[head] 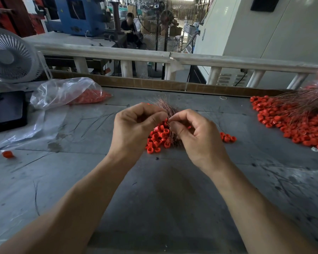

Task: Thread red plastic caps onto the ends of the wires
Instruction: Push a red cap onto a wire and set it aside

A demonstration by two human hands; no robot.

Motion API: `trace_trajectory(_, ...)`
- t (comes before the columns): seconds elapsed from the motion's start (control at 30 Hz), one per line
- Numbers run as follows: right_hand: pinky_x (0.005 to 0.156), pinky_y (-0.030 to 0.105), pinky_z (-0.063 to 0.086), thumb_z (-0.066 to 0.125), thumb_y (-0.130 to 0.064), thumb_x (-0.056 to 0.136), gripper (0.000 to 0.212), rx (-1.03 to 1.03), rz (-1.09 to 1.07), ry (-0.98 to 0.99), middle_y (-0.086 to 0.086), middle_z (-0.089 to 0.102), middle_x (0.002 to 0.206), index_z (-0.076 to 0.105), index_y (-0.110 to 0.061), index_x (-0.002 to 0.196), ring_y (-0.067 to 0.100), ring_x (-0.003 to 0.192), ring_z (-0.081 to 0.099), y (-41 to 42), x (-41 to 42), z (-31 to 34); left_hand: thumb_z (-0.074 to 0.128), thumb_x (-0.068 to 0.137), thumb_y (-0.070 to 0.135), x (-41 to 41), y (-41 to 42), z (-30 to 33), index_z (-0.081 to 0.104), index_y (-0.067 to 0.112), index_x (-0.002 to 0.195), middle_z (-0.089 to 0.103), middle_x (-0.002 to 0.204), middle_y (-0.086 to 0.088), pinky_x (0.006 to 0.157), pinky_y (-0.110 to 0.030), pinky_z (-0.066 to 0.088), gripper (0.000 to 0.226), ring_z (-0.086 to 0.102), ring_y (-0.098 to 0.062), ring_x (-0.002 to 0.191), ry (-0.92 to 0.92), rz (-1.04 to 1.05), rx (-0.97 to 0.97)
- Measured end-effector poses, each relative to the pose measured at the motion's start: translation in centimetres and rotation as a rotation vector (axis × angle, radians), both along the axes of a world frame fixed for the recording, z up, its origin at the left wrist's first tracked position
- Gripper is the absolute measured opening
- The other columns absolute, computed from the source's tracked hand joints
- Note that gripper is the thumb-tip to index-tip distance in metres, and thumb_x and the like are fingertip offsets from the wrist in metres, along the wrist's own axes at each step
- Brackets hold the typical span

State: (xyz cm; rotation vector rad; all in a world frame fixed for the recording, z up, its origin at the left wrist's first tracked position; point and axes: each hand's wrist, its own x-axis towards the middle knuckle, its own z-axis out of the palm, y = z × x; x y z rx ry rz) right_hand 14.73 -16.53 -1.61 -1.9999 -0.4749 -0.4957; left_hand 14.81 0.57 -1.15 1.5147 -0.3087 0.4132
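My left hand (134,125) grips a bundle of thin copper-coloured wires (163,105) that fans out above its fingers. My right hand (195,132) pinches at the wires beside the left thumb; a bit of red shows between its fingers, but whether it is a cap I cannot tell. Below both hands lies a small heap of red plastic caps (158,138) on the grey table (165,189), with wire ends hanging among them. Three more caps (228,138) lie just right of my right hand.
A large pile of capped wires (292,121) lies at the right edge. A clear plastic bag of red caps (66,94) sits at the back left, near a fan (9,55) and a black case (6,110). One cap (7,154) and loose wires (94,121) lie left.
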Motion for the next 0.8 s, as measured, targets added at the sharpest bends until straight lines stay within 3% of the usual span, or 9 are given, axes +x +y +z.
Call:
trace_trajectory(0.13, 0.073, 0.042, 0.058, 0.062, -0.024, 0.100, 0.005, 0.047, -0.003, -0.003, -0.006, 0.069, 0.083, 0.065, -0.022, 0.097, 0.014, 0.077, 0.068, 0.0, -0.2, 0.2, 0.076, 0.084, 0.026, 0.1, 0.5, 0.0, 0.074, 0.015, 0.088, 0.062, 0.065, 0.001, 0.052, -0.018, 0.042, 0.011, 0.048, -0.007, 0.055, 0.039, -0.001, -0.068)
trace_trajectory(0.2, 0.072, 0.049, 0.059, 0.060, -0.023, 0.100, 0.007, 0.143, 0.005, -0.023, -0.002, 0.070, 0.084, 0.063, -0.017, 0.099, 0.019, 0.078, 0.070, 0.1, -0.3, 0.4, 0.076, 0.087, 0.025, 0.5, 1.2, 0.0, 0.075, 0.019, 0.089, 0.066, 0.070, 0.002, 0.054, -0.018, 0.044, 0.006, 0.052, -0.007, 0.056, 0.042, 0.027, 0.087)
trace_trajectory(0.3, 0.063, 0.037, 0.059, 0.057, -0.018, 0.101, 0.009, 0.314, 0.010, -0.108, 0.004, 0.069, 0.080, 0.060, -0.010, 0.100, 0.020, 0.072, 0.070, -0.1, -0.8, 1.0, 0.079, 0.087, 0.022, 1.1, 2.1, -0.5, 0.074, 0.031, 0.081, 0.070, 0.076, 0.019, 0.062, -0.012, 0.045, 0.012, 0.062, 0.000, 0.068, 0.094, 0.102, 0.626)
trace_trajectory(0.37, 0.054, 0.028, 0.054, 0.056, -0.014, 0.103, 0.006, 0.405, 0.010, -0.167, 0.009, 0.067, 0.076, 0.059, -0.010, 0.100, 0.018, 0.063, 0.066, -0.1, -1.1, 1.5, 0.080, 0.086, 0.024, 1.1, 2.5, -0.7, 0.073, 0.032, 0.078, 0.068, 0.074, 0.020, 0.060, -0.008, 0.040, 0.013, 0.060, 0.007, 0.073, 0.148, 0.089, 0.827)
trace_trajectory(0.47, 0.042, 0.027, 0.047, 0.055, -0.014, 0.104, 0.007, 0.515, -0.028, -0.175, 0.009, 0.064, 0.070, 0.058, -0.015, 0.098, 0.018, 0.052, 0.058, -0.4, -1.4, 2.1, 0.079, 0.086, 0.027, 1.0, 2.7, -0.8, 0.073, 0.033, 0.083, 0.065, 0.077, 0.021, 0.061, -0.013, 0.039, 0.010, 0.058, 0.011, 0.075, 0.144, 0.111, 0.947)
trace_trajectory(0.57, 0.040, 0.024, 0.040, 0.055, -0.011, 0.104, 0.012, 0.587, -0.070, -0.098, 0.002, 0.060, 0.064, 0.059, -0.015, 0.094, 0.017, 0.048, 0.051, -0.9, -1.0, 2.0, 0.077, 0.087, 0.032, 0.7, 2.4, -0.7, 0.073, 0.037, 0.090, 0.062, 0.084, 0.022, 0.064, -0.017, 0.041, 0.007, 0.055, 0.008, 0.077, 0.115, 0.140, 1.037)
trace_trajectory(0.67, 0.038, 0.023, 0.035, 0.055, -0.009, 0.102, 0.013, 0.632, -0.117, 0.060, -0.001, 0.057, 0.060, 0.062, -0.012, 0.092, 0.014, 0.045, 0.047, -1.3, -0.3, 1.4, 0.076, 0.087, 0.035, 0.7, 2.1, -0.8, 0.073, 0.038, 0.094, 0.061, 0.093, 0.019, 0.067, -0.023, 0.040, 0.009, 0.055, -0.002, 0.085, 0.108, 0.142, 1.110)
trace_trajectory(0.8, 0.036, 0.022, 0.031, 0.057, -0.010, 0.101, 0.012, 0.700, -0.162, 0.284, -0.002, 0.056, 0.058, 0.062, -0.011, 0.090, 0.012, 0.043, 0.044, -1.7, 0.5, 0.8, 0.075, 0.088, 0.034, 1.0, 2.1, -1.0, 0.073, 0.038, 0.094, 0.056, 0.091, 0.021, 0.063, -0.017, 0.033, 0.008, 0.053, -0.003, 0.086, 0.075, 0.165, 1.150)
